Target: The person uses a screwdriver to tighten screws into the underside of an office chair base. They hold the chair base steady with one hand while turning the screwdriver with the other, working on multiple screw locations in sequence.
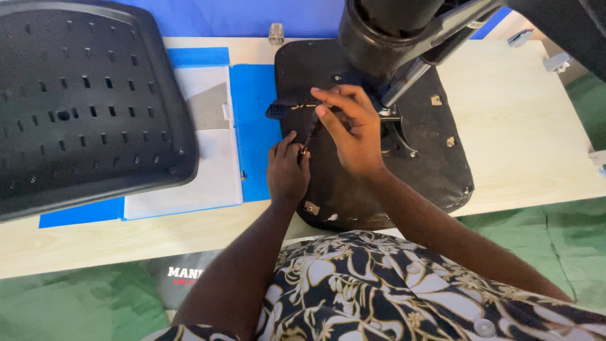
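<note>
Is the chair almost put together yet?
Partly. The metal mechanism with its column already sits on the upturned seat. The right hand turns a small tool while the left hand steadies it. The backrest lies separate on the table.

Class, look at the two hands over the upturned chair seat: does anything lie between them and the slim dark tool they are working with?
Nothing visible does. The right hand and left hand both touch the slim dark tool directly, above the upturned seat.

A furniture assembly workspace: an upturned black chair seat and perforated backrest lie on a pale wooden surface beside a paper instruction sheet, green floor below.
</note>
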